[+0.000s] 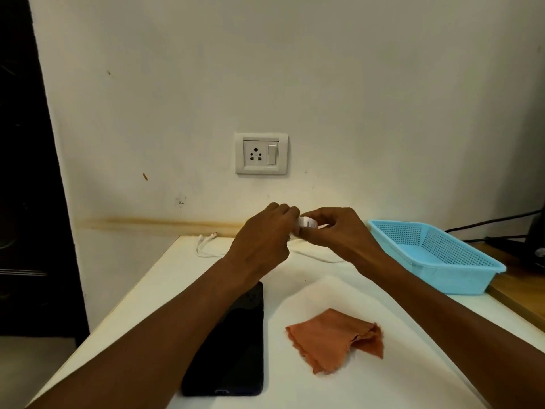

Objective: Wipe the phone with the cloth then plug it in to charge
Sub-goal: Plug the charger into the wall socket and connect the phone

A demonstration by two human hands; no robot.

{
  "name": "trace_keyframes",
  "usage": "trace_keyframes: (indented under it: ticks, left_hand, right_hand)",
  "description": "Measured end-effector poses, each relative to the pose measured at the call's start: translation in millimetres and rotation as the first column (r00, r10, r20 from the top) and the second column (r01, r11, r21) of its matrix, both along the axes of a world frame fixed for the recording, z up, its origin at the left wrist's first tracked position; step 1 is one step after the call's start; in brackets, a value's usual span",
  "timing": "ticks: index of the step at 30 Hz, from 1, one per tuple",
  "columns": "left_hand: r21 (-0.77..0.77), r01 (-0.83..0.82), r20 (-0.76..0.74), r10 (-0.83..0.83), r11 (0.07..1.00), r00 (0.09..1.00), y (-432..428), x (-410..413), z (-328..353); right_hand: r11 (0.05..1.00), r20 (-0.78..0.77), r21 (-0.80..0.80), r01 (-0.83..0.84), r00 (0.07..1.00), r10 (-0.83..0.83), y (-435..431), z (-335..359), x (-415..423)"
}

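Head view, single frame, entries by clock position from the table's centre.

1. Table (295, 385): white top, set against a cream wall.
2. Phone (236, 343): dark slab, lay flat at 7 o'clock, long axis toward the wall; its far end was hidden under the left forearm. Neither hand touched it.
3. Cloth (333, 339): orange, loosely folded, frayed edges, lay at 5 o'clock, beside the phone at its 3 o'clock but apart from it. Neither hand touched it.
4. Charger adapter (308, 222): small white block, held above the table's far edge at 12 o'clock, between both hands.
5. Right hand (339, 231): thumb and fingers curled round the adapter, pinching it.
6. Left hand (262, 237): fingers curled, knuckles up, meeting the adapter's left end; what they gripped was hidden, so I could not tell.
7. Cable (206, 246): white, looped on the table at 10 o'clock with its connector ends near the wall; a further stretch ran beneath the hands.
8. Wall socket (261, 153): white plate with a three-pin outlet and a rocker switch (272, 154), at 12 o'clock directly above the hands, nothing inserted.
9. Basket (436, 255): light blue perforated plastic, at 2 o'clock, on the table's right edge.
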State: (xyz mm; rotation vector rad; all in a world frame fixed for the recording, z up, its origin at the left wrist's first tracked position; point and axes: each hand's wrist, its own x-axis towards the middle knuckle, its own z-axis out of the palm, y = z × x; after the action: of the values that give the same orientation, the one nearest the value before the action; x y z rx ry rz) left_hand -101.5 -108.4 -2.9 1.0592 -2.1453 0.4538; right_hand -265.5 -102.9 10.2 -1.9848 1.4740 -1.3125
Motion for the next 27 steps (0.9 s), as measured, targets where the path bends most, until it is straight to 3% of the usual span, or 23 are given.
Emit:
trace_keyframes:
  ticks: [3, 8, 12, 19, 22, 27]
  left_hand:
    - [-0.013, -0.049, -0.107, 0.047, 0.999, 0.993, -5, 10, 8]
    - [-0.126, -0.051, -0.261, 0.017, 0.991, 0.965, -20, 26, 16]
    - [-0.176, -0.05, -0.378, -0.021, 0.983, 0.926, -29, 35, 31]
    - [-0.321, -0.164, -0.392, 0.027, 0.933, 0.919, -63, 46, 38]
    - [-0.368, -0.236, -0.398, 0.077, 0.899, 0.914, -74, 50, 34]
    - [-0.385, -0.208, -0.39, 0.046, 0.899, 0.92, -88, 53, 30]
  right_hand:
    - [0.99, -0.112, -0.137, -0.021, 0.994, 0.005, -2, 0, 14]
    - [0.928, -0.05, -0.371, -0.03, 0.999, 0.013, -20, 9, 36]
    - [0.829, -0.119, -0.554, -0.078, 0.993, 0.013, -36, 17, 52]
    - [0.599, -0.196, -0.799, -0.048, 0.963, -0.184, -72, 23, 66]
    - [0.54, -0.255, -0.837, -0.082, 0.933, -0.253, -83, 23, 69]
    - [0.475, -0.262, -0.875, -0.093, 0.916, -0.303, -91, 20, 72]
